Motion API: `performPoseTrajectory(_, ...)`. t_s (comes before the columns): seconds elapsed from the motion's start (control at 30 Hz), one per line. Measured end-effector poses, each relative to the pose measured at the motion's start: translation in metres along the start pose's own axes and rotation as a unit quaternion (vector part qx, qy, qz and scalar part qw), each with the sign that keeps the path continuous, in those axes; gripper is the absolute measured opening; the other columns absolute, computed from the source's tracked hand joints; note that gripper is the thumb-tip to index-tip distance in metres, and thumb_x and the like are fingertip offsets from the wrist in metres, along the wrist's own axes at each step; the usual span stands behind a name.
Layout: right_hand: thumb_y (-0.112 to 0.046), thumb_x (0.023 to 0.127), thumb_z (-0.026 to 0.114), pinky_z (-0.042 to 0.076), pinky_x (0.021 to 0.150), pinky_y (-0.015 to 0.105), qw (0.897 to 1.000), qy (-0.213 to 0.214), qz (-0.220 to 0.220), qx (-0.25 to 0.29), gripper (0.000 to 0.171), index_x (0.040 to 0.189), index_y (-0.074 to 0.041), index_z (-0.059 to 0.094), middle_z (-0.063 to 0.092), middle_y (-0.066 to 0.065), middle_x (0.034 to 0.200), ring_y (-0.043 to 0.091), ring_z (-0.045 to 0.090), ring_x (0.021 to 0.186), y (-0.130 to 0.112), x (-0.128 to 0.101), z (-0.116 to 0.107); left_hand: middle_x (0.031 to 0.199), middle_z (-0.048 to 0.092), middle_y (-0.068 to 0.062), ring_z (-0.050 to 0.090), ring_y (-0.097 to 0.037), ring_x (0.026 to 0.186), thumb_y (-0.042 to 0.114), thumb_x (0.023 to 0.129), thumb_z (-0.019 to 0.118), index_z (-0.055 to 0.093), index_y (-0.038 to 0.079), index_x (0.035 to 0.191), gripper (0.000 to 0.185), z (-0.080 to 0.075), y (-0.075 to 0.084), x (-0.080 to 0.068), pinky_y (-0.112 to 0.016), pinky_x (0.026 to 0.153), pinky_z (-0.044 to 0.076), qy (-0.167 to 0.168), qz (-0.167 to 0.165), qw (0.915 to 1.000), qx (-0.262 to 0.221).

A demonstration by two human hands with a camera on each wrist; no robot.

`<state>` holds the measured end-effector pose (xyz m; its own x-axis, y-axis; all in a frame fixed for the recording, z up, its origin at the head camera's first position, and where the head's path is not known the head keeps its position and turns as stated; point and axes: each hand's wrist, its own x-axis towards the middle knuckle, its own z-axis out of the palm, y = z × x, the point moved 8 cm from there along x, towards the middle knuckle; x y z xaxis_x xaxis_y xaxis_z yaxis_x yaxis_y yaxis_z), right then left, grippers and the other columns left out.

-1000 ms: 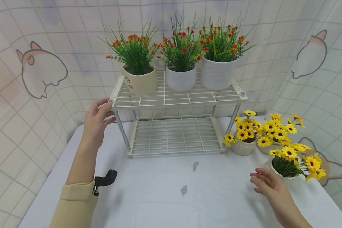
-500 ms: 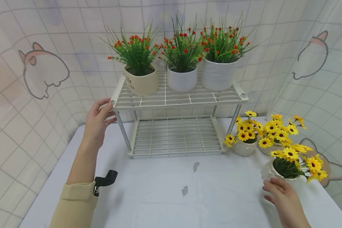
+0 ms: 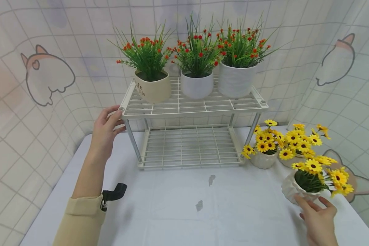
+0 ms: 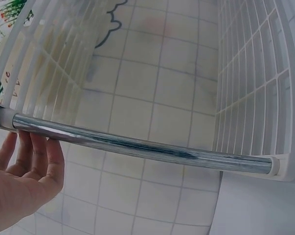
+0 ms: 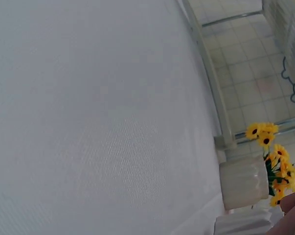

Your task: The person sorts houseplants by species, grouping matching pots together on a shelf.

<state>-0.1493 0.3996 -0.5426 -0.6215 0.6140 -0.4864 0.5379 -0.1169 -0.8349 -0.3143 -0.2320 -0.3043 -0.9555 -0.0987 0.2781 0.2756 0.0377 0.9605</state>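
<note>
At the left, my left hand (image 3: 104, 126) holds the top corner of a white two-tier wire rack (image 3: 196, 110); in the left wrist view its bent fingers (image 4: 54, 164) lie against the upper end of the metal post (image 4: 137, 145). On the right, my right hand (image 3: 319, 217) reaches to a white ruffled pot (image 3: 290, 188) of yellow daisy-like flowers (image 3: 313, 165), thumb and fingers spread apart at its front side. The right wrist view shows just part of that hand (image 5: 291, 215) at the lower right corner, beside the ruffled pot (image 5: 245, 223).
Three pots of red flowers, one cream (image 3: 155, 89), one small white (image 3: 196, 85) and one larger white (image 3: 236, 80), stand on the top tier. Two more yellow-flowered pots, one a pale pot (image 3: 262, 160), stand right of the rack on the white-covered table (image 3: 233, 212). Tiled-pattern cloth hangs behind.
My right hand has moved right, from beside the nearest yellow-flowered pot round to its front, with the fingers spreading. My left hand stays at the rack's corner.
</note>
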Motion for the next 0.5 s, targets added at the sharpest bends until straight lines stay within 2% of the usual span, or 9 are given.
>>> performPoseTrajectory(0.07, -0.052, 0.092, 0.072, 0.044, 0.105, 0.051, 1.000, -0.004, -0.005, 0.005, 0.120, 0.156, -0.020, -0.024, 0.009, 0.028, 0.158, 0.041, 0.033, 0.138, 0.001, 0.007, -0.002, 0.132, 0.058, -0.011, 0.057, -0.021, 0.111, 0.038, 0.106, 0.059, 0.050, 0.010, 0.144, 0.048, 0.000, 0.000, 0.000, -0.032, 0.097, 0.047, 0.000, -0.001, 1.0000, 0.000)
performPoseTrajectory(0.13, -0.050, 0.093, 0.072, 0.039, 0.111, 0.050, 1.000, -0.006, -0.017, 0.004, 0.119, 0.155, -0.023, -0.026, 0.001, 0.024, 0.162, 0.042, 0.025, 0.145, -0.005, 0.007, -0.002, 0.133, 0.058, -0.011, 0.057, -0.020, 0.111, 0.038, 0.106, 0.059, 0.049, 0.011, 0.145, 0.049, 0.000, 0.001, -0.001, -0.032, 0.097, 0.047, 0.000, -0.001, 1.0000, 0.003)
performPoseTrajectory(0.17, -0.045, 0.096, 0.069, 0.029, 0.117, 0.053, 1.000, -0.006, -0.024, 0.005, 0.114, 0.155, -0.025, -0.027, -0.007, 0.020, 0.165, 0.043, 0.016, 0.150, -0.011, 0.000, 0.000, 0.133, 0.058, -0.011, 0.057, -0.020, 0.112, 0.038, 0.106, 0.059, 0.049, 0.011, 0.145, 0.049, 0.000, 0.001, -0.001, -0.032, 0.097, 0.047, 0.000, -0.001, 1.0000, 0.004)
performPoseTrajectory(0.2, -0.041, 0.099, 0.066, 0.022, 0.121, 0.050, 1.000, -0.005, -0.026, 0.005, 0.110, 0.154, -0.027, -0.028, -0.010, 0.016, 0.166, 0.040, 0.010, 0.153, -0.019, -0.009, 0.002, 0.133, 0.057, -0.012, 0.057, -0.020, 0.111, 0.038, 0.105, 0.059, 0.049, 0.011, 0.145, 0.049, 0.000, 0.001, -0.001, -0.032, 0.097, 0.047, 0.001, -0.003, 1.0000, 0.000)
performPoseTrajectory(0.27, -0.034, 0.100, 0.065, 0.021, 0.122, 0.045, 0.999, 0.001, -0.042, 0.004, 0.106, 0.156, -0.026, -0.025, -0.011, 0.014, 0.167, 0.037, 0.006, 0.154, -0.034, -0.024, 0.005, 0.133, 0.057, -0.013, 0.057, -0.020, 0.111, 0.038, 0.105, 0.060, 0.049, 0.010, 0.145, 0.050, 0.001, 0.000, 0.000, -0.032, 0.098, 0.046, 0.000, -0.003, 1.0000, -0.003)
performPoseTrajectory(0.33, -0.036, 0.098, 0.068, 0.020, 0.122, 0.042, 0.999, 0.008, -0.052, 0.009, 0.108, 0.157, -0.026, -0.022, -0.009, 0.014, 0.168, 0.034, 0.005, 0.155, -0.042, -0.030, 0.007, 0.133, 0.057, -0.012, 0.057, -0.020, 0.112, 0.038, 0.105, 0.059, 0.049, 0.010, 0.145, 0.050, 0.001, 0.000, 0.000, -0.033, 0.098, 0.046, 0.001, -0.004, 1.0000, -0.004)
performPoseTrajectory(0.5, -0.038, 0.092, 0.077, 0.017, 0.122, 0.038, 0.997, 0.014, -0.070, 0.037, 0.114, 0.159, -0.030, -0.016, -0.005, 0.011, 0.170, 0.025, 0.002, 0.156, -0.047, -0.029, 0.010, 0.133, 0.057, -0.009, 0.057, -0.021, 0.113, 0.039, 0.106, 0.058, 0.049, 0.011, 0.146, 0.050, 0.000, -0.001, 0.000, -0.036, 0.099, 0.045, 0.002, 0.000, 1.0000, 0.001)
